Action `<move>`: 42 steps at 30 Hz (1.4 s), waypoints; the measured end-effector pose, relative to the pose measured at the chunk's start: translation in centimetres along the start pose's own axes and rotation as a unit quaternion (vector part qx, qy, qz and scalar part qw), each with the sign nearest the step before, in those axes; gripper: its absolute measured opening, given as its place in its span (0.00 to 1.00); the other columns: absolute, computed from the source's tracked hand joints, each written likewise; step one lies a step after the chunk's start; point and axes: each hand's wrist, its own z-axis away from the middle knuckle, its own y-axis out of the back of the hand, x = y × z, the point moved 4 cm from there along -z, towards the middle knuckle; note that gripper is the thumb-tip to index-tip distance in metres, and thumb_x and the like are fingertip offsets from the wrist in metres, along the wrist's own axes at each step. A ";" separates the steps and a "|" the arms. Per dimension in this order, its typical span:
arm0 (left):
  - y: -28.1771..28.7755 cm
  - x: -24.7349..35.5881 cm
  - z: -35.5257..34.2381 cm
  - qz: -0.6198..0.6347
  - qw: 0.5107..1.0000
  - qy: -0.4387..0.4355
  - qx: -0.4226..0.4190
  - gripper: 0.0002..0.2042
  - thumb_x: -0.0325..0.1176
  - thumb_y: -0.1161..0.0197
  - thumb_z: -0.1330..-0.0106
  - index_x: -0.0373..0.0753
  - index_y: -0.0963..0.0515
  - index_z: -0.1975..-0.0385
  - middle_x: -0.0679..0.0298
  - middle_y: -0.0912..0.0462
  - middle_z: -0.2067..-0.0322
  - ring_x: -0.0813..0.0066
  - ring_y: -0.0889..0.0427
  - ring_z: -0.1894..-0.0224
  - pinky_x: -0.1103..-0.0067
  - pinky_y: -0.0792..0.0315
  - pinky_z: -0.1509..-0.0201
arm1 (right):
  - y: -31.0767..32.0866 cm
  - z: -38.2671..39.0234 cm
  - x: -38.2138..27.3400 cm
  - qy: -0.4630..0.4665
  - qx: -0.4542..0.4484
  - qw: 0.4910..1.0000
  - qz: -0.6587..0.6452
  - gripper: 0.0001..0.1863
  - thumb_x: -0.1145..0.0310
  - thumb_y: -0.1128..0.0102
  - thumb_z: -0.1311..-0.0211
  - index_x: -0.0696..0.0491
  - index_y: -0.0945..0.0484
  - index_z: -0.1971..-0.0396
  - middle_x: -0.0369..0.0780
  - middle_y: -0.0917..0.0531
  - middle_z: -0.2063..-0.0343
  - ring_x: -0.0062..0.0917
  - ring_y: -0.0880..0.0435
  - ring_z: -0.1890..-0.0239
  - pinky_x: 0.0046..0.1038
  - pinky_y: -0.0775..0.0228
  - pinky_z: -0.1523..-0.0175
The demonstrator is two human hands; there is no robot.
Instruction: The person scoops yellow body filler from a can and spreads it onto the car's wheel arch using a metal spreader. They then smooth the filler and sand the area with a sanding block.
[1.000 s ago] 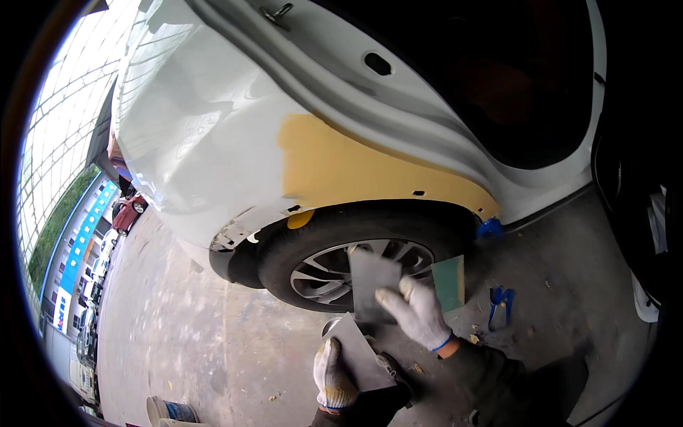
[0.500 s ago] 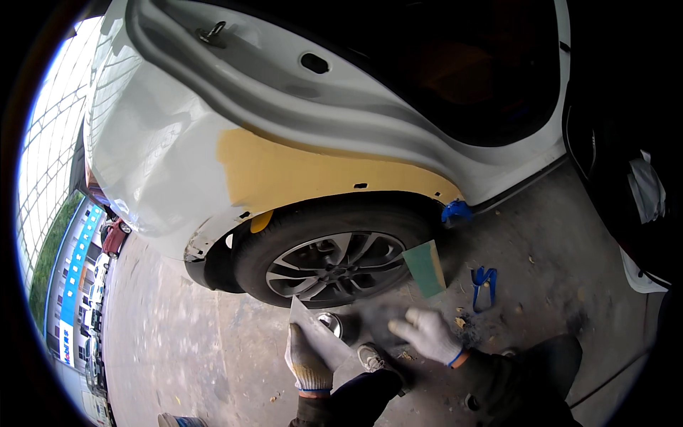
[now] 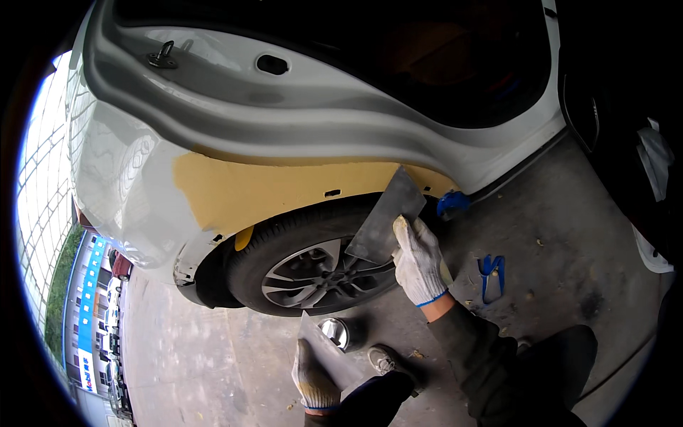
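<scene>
My right hand, in a white knit glove, grips a grey flat spreader, its upper corner at the yellow-coated patch on a white car's wheel arch, above the dark-tyred wheel; whether it touches, I cannot tell. Lower down, my left hand, also gloved, holds a second thin grey plate, angled upward beside a round metal can on the floor. A pale card shows only partly behind my right hand.
A blue clamp lies on the concrete floor at right. A blue object sits at the arch's end. The open door rises on the right. My shoe is below the can. Parked cars line the far left.
My right hand has risen with the spreader from low by the wheel to the yellow patch. My left hand sits slightly lower. The view has shifted, showing the car body further left.
</scene>
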 end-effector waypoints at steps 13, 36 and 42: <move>-1.4 0.6 0.7 -0.043 0.997 0.005 0.068 0.23 0.49 0.52 0.23 0.30 0.23 0.58 0.55 0.17 0.67 0.68 0.19 0.66 0.76 0.26 0.56 | -2.6 -1.8 1.4 0.025 -0.049 0.997 -0.058 0.07 0.61 0.40 0.29 0.47 0.21 0.59 0.22 0.28 0.73 0.04 0.41 0.83 0.11 0.52 0.80; -1.4 1.3 1.0 -0.048 0.996 0.004 0.077 0.22 0.48 0.50 0.24 0.30 0.23 0.57 0.53 0.17 0.68 0.66 0.20 0.68 0.75 0.26 0.59 | -3.2 -1.8 2.4 -0.005 -0.004 0.994 -0.110 0.12 0.61 0.37 0.31 0.49 0.19 0.53 0.22 0.26 0.73 0.03 0.39 0.79 0.11 0.49 0.76; -1.0 1.1 0.7 -0.038 0.996 -0.004 0.077 0.21 0.48 0.49 0.25 0.31 0.24 0.56 0.53 0.17 0.68 0.66 0.19 0.68 0.75 0.26 0.59 | -3.6 -2.2 2.9 0.010 -0.040 0.992 -0.119 0.08 0.61 0.41 0.28 0.46 0.21 0.56 0.23 0.24 0.70 0.05 0.35 0.79 0.11 0.46 0.79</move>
